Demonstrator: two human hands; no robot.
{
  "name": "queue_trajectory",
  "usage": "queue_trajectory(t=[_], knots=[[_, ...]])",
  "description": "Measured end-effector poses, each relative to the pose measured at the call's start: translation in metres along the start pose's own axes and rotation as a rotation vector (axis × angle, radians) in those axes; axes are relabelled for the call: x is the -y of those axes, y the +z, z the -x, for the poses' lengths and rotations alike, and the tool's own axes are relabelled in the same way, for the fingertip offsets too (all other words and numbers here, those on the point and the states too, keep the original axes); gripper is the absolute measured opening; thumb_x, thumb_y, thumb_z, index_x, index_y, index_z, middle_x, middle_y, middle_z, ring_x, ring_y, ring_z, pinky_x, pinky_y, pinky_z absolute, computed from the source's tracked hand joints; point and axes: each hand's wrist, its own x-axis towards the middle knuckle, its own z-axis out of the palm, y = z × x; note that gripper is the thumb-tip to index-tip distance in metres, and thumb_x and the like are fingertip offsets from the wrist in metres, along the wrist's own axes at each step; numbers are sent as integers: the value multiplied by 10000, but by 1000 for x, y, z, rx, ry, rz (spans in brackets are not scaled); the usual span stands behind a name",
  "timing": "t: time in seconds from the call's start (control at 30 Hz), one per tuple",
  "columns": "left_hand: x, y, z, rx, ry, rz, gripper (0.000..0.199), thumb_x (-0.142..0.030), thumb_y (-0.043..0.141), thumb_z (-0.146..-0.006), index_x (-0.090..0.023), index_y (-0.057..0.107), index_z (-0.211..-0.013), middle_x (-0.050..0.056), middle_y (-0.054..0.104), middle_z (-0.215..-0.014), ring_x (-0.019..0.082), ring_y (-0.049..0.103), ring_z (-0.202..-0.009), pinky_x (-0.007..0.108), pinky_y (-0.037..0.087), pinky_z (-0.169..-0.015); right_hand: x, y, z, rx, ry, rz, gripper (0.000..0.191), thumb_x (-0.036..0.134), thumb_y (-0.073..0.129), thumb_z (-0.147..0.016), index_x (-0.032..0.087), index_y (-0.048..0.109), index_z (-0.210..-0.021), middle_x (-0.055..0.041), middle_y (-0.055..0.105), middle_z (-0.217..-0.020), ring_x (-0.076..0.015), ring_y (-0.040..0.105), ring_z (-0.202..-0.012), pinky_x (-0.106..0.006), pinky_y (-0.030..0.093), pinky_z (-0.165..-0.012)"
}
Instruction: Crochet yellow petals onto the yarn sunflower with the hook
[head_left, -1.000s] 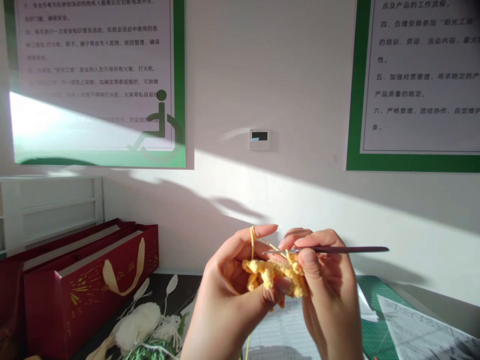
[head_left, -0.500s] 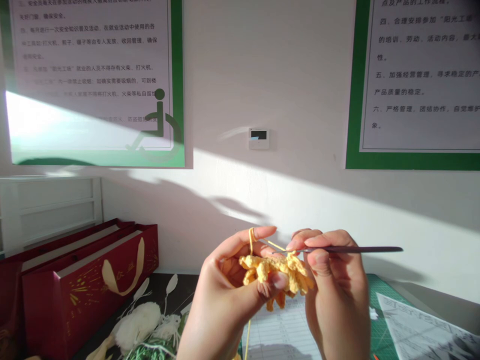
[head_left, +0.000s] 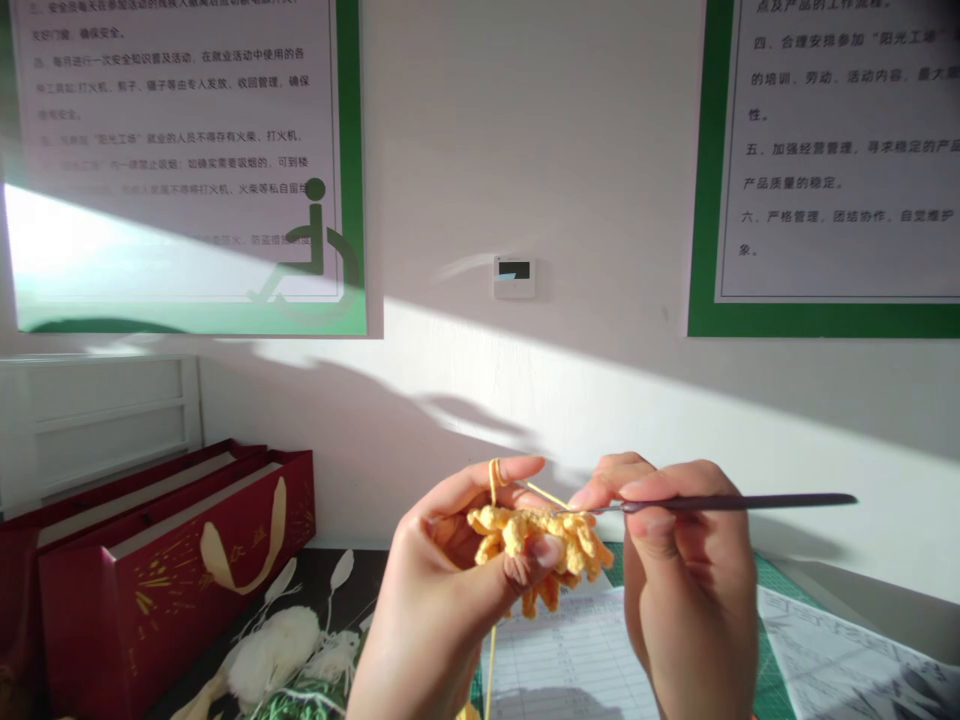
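My left hand (head_left: 457, 580) pinches a yellow crocheted piece (head_left: 517, 530) with petal-like ruffles between thumb and fingers. Yellow yarn (head_left: 494, 475) loops around the raised left index finger, runs across to the piece, and another strand hangs below. In my right hand (head_left: 690, 570) is a crochet hook (head_left: 765, 502) with a dark handle, pointing left. Its thin metal tip lies at the top edge of the yellow piece; exactly which stitch it sits in is hidden. My right index finger is by the yarn at the piece.
Dark red gift bags (head_left: 187, 570) with cream handles stand at the left. White fluffy yarn (head_left: 274, 650) and green strands (head_left: 300, 700) lie near them. Printed sheets (head_left: 562, 660) rest on a green cutting mat (head_left: 772, 660). Behind is a white wall (head_left: 600, 380) with posters.
My right hand and the hook have shifted right, drawing away from my left hand. The yellow piece has moved slightly left with my left hand. The view has turned a little.
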Motion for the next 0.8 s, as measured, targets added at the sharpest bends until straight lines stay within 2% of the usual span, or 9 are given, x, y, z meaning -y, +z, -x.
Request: queue_trajectory(t=[0.33,0.53,0.63,0.8], knots=[[0,2,2,-59,25,-23,441,-175,1019,-571,-152,842,-975,19,731,-752,141,689,-621,212,576,-569,9,-6,-6,102,-348,292,158,116,564,-991,254,634,-1022,-1,789,-872,-198,679,-736,-479,494,-804],[-1,4,4,-64,-10,-17,476,-182,1015,-578,-161,837,-1018,37,746,-780,152,686,-648,227,585,-587,9,-7,-8,153,-560,453,254,91,580,-938,268,657,-1103,0,809,-955,-187,691,-721,-441,488,-705],[-2,3,4,-57,-8,-27,457,-193,1013,-590,-173,842,-1013,35,739,-792,153,686,-654,226,578,-587,10,-9,-6,162,-596,528,308,78,579,-912,279,663,-1130,2,813,-949,-189,698,-720,-438,500,-700],[-3,6,6,-56,5,-13,448,-171,1002,-604,-178,840,-1022,23,722,-792,129,666,-640,207,563,-594,12,-17,-3,218,-569,695,420,54,687,-800,331,713,-1115,20,812,-897,-215,704,-738,-454,544,-734]])
